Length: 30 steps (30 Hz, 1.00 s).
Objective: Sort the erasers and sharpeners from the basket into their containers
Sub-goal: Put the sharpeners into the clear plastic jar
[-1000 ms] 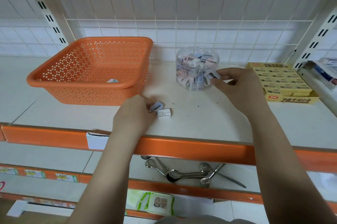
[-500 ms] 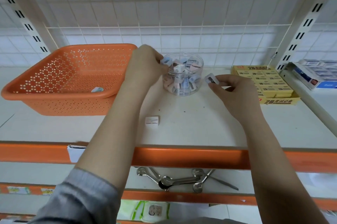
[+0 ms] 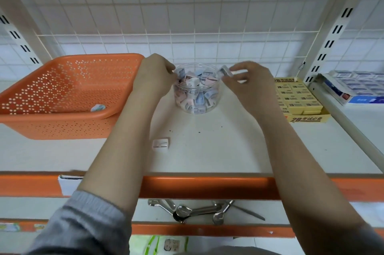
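Note:
A clear round jar (image 3: 196,96) full of small sharpeners stands at the middle back of the shelf. My left hand (image 3: 154,74) is at its left rim, fingertips pinching a bluish sharpener (image 3: 181,72) just inside the rim. My right hand (image 3: 247,82) holds a pale sharpener (image 3: 225,71) over the jar's right rim. The orange perforated basket (image 3: 72,61) sits to the left with one small pale item (image 3: 98,107) left on its floor. One white eraser (image 3: 160,144) lies loose on the shelf between my forearms. A yellow box of erasers (image 3: 299,99) stands right of the jar.
Blue and white boxes (image 3: 353,86) lie on the neighbouring shelf at the far right. A wire grid backs the shelf and an orange rail (image 3: 207,187) edges its front. Metal spoons (image 3: 197,211) lie on the shelf below.
My left hand picked a sharpener up beside the eraser and carried it to the jar's left rim. My right hand rose with its sharpener to the right rim. The view shifted right.

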### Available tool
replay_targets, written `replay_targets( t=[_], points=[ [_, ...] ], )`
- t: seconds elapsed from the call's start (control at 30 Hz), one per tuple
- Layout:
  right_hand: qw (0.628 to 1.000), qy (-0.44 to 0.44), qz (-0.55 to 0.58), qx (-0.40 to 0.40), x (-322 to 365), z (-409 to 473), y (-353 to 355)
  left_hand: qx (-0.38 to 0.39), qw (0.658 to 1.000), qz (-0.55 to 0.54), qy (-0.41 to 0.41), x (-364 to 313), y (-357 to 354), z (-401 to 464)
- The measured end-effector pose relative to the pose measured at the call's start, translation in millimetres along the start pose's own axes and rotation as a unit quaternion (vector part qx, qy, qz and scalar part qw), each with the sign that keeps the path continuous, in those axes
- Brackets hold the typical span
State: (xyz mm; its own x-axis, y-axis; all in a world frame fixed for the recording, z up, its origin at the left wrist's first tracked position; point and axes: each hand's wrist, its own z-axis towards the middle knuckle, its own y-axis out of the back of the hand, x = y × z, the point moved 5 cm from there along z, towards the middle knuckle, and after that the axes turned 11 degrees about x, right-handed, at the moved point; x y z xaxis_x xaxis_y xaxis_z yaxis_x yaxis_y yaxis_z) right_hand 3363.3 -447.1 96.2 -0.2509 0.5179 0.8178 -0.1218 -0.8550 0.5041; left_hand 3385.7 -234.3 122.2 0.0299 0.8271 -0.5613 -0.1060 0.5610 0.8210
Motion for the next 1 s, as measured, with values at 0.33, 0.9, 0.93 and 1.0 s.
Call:
replay_targets(
  t=[0.33,0.9,0.93,1.0],
  points=[
    [0.99,-0.009,-0.114,0.083,15.4,91.9,-46.3,0.103,0.994,0.019,-0.033,24.1,-13.0,-92.4],
    [0.998,-0.035,-0.059,-0.004,4.0,26.3,-12.8,0.225,0.972,0.064,0.011,52.0,-23.3,-101.0],
    [0.997,-0.045,-0.055,-0.005,-0.2,22.0,-11.9,0.22,0.973,0.066,0.012,53.2,-23.9,-99.6],
    [0.997,-0.054,-0.05,-0.01,-8.1,13.8,-10.8,0.214,0.974,0.071,0.006,55.1,-27.4,-96.4]
  ],
)
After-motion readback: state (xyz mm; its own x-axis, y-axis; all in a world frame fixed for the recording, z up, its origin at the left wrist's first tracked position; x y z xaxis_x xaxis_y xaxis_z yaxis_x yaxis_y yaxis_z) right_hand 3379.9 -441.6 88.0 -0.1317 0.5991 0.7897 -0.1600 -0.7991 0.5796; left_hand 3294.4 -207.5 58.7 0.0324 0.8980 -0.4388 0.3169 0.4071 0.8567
